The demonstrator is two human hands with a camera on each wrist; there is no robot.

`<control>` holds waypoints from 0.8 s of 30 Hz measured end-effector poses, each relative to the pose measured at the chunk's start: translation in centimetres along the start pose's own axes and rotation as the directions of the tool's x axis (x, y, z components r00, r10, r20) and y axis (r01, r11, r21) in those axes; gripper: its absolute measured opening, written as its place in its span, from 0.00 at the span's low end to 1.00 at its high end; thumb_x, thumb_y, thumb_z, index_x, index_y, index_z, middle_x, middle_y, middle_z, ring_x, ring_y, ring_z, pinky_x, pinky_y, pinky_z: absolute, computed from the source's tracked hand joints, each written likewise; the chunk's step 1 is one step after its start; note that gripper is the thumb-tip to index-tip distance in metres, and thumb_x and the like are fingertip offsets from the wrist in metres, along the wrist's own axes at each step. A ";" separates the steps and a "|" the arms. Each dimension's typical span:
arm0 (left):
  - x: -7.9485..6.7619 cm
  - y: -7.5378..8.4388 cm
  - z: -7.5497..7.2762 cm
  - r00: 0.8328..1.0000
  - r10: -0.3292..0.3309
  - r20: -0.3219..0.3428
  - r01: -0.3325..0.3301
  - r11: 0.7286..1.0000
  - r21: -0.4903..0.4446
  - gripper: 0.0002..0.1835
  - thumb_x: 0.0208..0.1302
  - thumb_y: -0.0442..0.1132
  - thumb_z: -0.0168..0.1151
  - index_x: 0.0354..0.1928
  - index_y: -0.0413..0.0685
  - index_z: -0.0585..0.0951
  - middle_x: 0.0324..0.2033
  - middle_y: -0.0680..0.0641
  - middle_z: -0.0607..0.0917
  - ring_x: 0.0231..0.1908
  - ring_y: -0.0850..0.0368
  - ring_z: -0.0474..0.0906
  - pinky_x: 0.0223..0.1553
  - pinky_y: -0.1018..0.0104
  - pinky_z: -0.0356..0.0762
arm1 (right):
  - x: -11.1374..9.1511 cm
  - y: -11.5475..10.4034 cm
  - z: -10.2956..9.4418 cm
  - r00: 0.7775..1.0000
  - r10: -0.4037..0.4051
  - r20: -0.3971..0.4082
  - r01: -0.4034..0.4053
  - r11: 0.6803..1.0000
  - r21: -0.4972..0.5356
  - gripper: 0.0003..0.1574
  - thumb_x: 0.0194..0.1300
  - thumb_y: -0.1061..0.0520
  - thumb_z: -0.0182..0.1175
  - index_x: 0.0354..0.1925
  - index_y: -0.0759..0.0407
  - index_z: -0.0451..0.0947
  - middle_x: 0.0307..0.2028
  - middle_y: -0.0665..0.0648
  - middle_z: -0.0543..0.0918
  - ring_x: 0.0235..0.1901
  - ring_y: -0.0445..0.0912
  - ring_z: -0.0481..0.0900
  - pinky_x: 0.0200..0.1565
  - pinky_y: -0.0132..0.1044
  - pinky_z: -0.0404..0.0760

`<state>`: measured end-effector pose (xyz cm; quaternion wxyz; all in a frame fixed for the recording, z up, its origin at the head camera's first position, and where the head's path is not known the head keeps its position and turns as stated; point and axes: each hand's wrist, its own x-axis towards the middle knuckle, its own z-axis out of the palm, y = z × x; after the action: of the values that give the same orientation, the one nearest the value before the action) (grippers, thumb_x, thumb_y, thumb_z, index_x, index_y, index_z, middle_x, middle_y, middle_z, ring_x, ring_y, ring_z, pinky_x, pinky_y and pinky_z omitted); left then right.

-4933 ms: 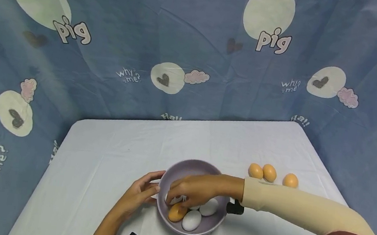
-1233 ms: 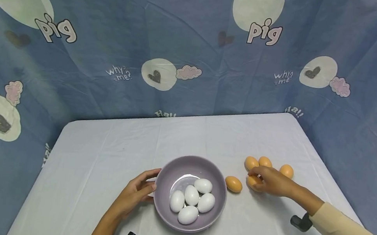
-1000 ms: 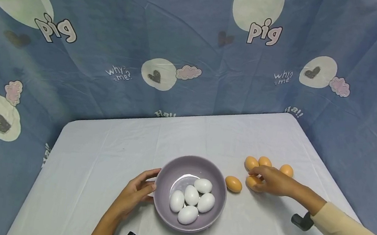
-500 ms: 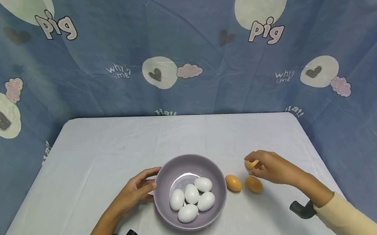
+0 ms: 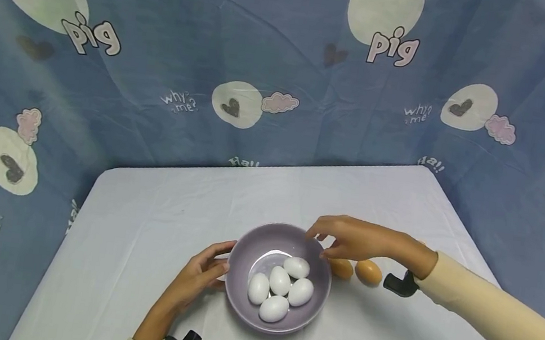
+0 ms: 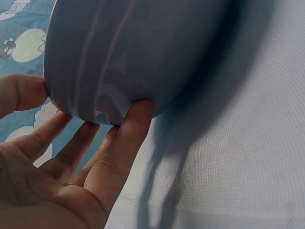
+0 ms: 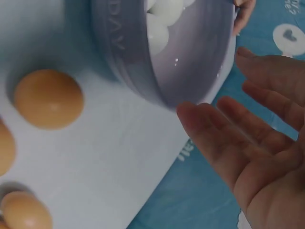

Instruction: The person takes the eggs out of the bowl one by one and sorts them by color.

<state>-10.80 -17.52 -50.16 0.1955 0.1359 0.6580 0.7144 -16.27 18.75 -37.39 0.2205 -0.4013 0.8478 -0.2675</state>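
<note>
Lilac bowl (image 5: 269, 236) on white cloth (image 5: 171, 208), five white eggs (image 5: 280, 280) inside, bunched toward near side. Right hand (image 5: 348, 239) at far right rim, fingers bent, spread apart, holding nothing; whether fingertips touch rim, can't tell. Nearest white egg (image 5: 296, 267) lies down and left from those fingers, toward person, long axis roughly left to right. Right hand closer to it; left hand (image 5: 195, 277) at opposite side, fingers spread, touching outer wall. Orange egg (image 5: 341, 268) just outside bowl, on near side of right hand.
</note>
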 end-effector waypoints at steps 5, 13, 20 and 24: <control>0.0 -0.2 -0.1 1.000 0.005 -0.009 -0.005 1.000 0.005 0.29 0.73 0.32 0.55 0.72 0.37 0.62 0.69 0.26 0.65 0.57 0.59 0.81 0.45 0.53 0.87 | 2.2 0.0 0.4 0.993 -0.093 0.073 0.098 0.992 -0.075 0.26 0.63 0.64 0.68 0.59 0.62 0.77 0.54 0.61 0.81 0.55 0.53 0.81 0.51 0.34 0.85; 0.0 0.0 0.0 1.000 -0.001 -0.009 0.001 1.000 0.006 0.28 0.73 0.33 0.55 0.72 0.39 0.63 0.69 0.28 0.67 0.58 0.59 0.81 0.46 0.53 0.87 | 4.8 0.2 1.6 0.972 -0.160 0.171 0.187 0.970 -0.154 0.24 0.60 0.65 0.68 0.56 0.58 0.81 0.52 0.57 0.83 0.53 0.49 0.80 0.58 0.38 0.79; 0.0 0.0 0.0 1.000 -0.005 -0.004 0.005 1.000 -0.002 0.29 0.73 0.33 0.55 0.72 0.38 0.63 0.69 0.28 0.66 0.57 0.59 0.81 0.45 0.52 0.87 | 5.9 0.4 2.5 0.958 -0.122 0.258 0.171 0.970 -0.175 0.25 0.59 0.65 0.69 0.56 0.58 0.82 0.54 0.54 0.82 0.56 0.47 0.78 0.61 0.36 0.77; 0.0 -0.1 -0.1 1.000 -0.010 -0.010 0.010 1.000 -0.001 0.28 0.73 0.33 0.56 0.72 0.38 0.63 0.69 0.28 0.67 0.57 0.59 0.81 0.45 0.53 0.87 | 6.5 0.5 3.1 0.950 -0.103 0.296 0.168 0.965 -0.202 0.26 0.57 0.66 0.68 0.55 0.58 0.82 0.53 0.55 0.83 0.56 0.45 0.78 0.62 0.35 0.76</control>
<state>-10.82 -17.59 -50.27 0.1957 0.1290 0.6594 0.7143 -18.48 12.98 -41.09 0.2735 -0.5154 0.8025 -0.1245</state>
